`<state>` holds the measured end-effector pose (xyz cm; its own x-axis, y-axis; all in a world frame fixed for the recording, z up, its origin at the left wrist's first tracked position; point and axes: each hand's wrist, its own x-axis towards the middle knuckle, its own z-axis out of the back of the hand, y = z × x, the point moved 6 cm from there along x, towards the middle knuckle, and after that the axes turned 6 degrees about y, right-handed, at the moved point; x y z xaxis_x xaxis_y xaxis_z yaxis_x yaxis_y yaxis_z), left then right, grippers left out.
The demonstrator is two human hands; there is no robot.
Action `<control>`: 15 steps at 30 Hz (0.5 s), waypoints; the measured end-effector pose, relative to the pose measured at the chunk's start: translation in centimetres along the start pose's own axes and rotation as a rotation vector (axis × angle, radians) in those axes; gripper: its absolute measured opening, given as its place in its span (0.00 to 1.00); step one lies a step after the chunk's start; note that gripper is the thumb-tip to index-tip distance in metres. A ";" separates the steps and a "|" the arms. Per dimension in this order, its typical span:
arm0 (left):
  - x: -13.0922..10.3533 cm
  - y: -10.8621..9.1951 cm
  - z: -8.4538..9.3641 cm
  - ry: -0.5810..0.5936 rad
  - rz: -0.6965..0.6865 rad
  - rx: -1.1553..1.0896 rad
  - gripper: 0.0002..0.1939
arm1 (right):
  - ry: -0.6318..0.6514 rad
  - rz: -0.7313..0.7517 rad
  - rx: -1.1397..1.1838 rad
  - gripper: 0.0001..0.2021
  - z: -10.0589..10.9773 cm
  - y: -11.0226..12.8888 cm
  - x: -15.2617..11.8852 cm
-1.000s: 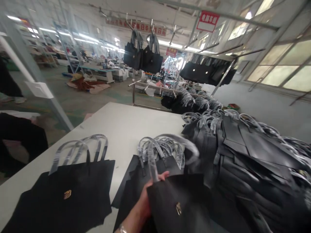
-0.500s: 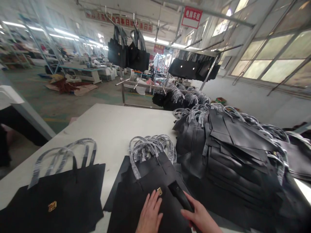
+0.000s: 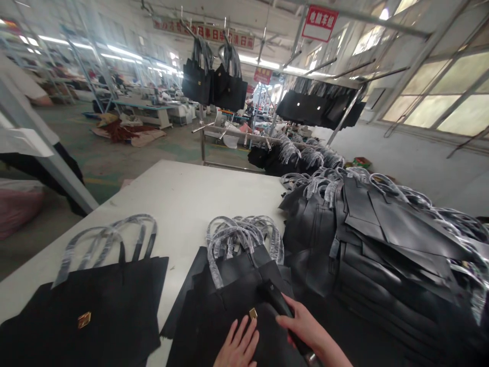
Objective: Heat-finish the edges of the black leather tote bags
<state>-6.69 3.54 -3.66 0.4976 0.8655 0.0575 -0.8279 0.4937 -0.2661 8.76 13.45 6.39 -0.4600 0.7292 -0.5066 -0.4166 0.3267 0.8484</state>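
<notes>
Since a second ago, the black bag [image 3: 229, 326] I see has come down onto the near stack, and a black tool [image 3: 284, 311] has appeared. My left hand [image 3: 239, 344] lies flat on the bag, fingers nearly straight and gripping nothing, fingertips beside its gold clasp [image 3: 252, 313]. My right hand [image 3: 305, 326] is closed around the tool. Another bag [image 3: 114, 300] lies near left; a bag pile [image 3: 374, 244] fills the right. On the far side, bags hang from a metal rack [image 3: 202, 145].
</notes>
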 end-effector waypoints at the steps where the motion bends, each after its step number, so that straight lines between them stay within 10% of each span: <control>1: 0.0 0.0 -0.1 -0.001 -0.007 0.003 0.39 | 0.013 -0.005 -0.006 0.34 0.0 -0.1 0.0; 9: -0.3 -0.3 1.5 -0.016 -0.006 -0.003 0.35 | -0.206 0.094 -0.208 0.35 -0.3 3.1 -0.7; 15: -0.4 -0.9 0.8 -0.103 -0.047 -0.060 0.24 | 0.121 0.181 -0.356 0.36 -6.5 4.9 -3.3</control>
<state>-6.32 2.80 -2.62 0.5042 0.8469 0.1686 -0.7857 0.5310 -0.3175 3.16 8.78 11.20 -0.6306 0.6729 -0.3867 -0.5561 -0.0442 0.8299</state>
